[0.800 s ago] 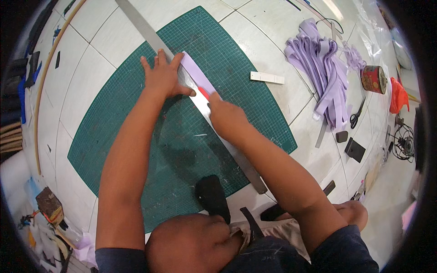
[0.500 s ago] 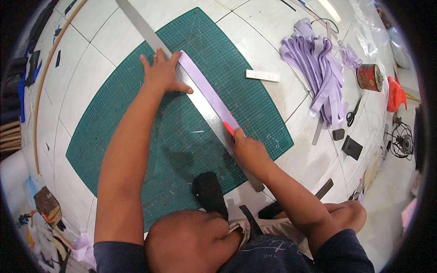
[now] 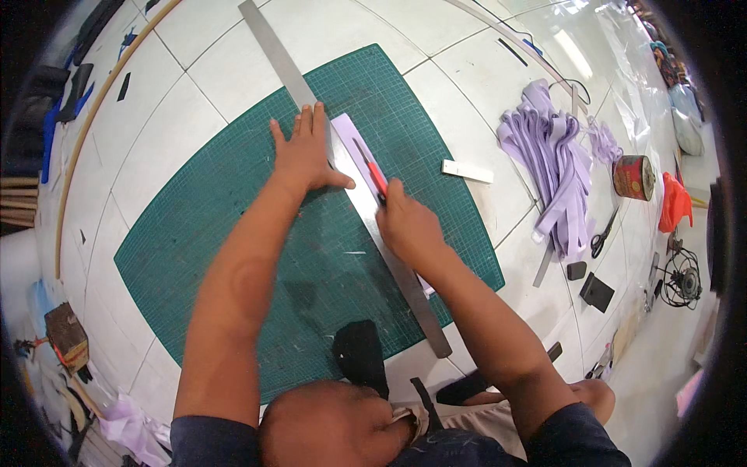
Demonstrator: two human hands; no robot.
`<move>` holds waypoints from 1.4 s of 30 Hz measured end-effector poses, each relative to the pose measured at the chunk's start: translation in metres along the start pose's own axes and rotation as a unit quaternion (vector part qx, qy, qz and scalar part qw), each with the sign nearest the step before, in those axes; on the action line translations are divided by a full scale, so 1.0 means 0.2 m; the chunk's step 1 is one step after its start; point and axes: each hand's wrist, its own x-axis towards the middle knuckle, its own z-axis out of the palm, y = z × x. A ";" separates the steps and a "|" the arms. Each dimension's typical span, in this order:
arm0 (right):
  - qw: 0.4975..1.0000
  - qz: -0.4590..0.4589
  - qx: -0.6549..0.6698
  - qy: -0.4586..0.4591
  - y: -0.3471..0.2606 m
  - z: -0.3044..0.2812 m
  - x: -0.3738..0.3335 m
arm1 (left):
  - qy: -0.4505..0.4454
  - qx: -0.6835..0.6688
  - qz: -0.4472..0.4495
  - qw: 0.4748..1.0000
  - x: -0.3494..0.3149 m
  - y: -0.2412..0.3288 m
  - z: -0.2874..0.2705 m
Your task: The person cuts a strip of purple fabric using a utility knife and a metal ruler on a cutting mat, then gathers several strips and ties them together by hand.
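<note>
A long metal ruler (image 3: 272,50) lies slantwise across the green cutting mat (image 3: 210,226). My left hand (image 3: 303,159) presses flat on the ruler with its fingers spread. Along the ruler's right edge runs a lavender fabric strip (image 3: 345,131), its far end showing beyond my hands and a small bit of its near end peeking out below my right forearm. My right hand (image 3: 410,226) grips a red utility knife (image 3: 375,176), whose blade points away from me over the strip. The middle of the strip is hidden under my right hand and arm.
On the white tiles at right lie a pile of lavender strips (image 3: 548,163), a round tin (image 3: 633,177), black scissors (image 3: 601,237) and a black square piece (image 3: 597,292). A white bar (image 3: 467,171) overlaps the mat's right edge. My sock-clad foot (image 3: 360,350) rests on the mat's near side.
My right hand has slid the knife away from me along the ruler, toward the strip's far end. My left hand still presses on the ruler. The whole view has shifted slightly.
</note>
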 end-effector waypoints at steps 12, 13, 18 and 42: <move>0.997 -0.054 -0.019 0.045 -0.16 0.14 0.31 | -0.006 0.009 -0.009 1.000 0.01 0.00 0.01; 0.998 -0.050 -0.025 0.041 -0.16 0.14 0.31 | -0.001 0.004 -0.006 1.000 0.01 -0.01 0.02; 0.997 -0.055 -0.056 0.026 -0.17 0.10 0.33 | -0.010 0.043 -0.002 0.999 0.03 0.00 0.04; 1.000 -0.017 -0.023 0.005 -0.07 0.00 0.05 | -0.080 0.097 -0.014 0.992 0.04 0.06 -0.06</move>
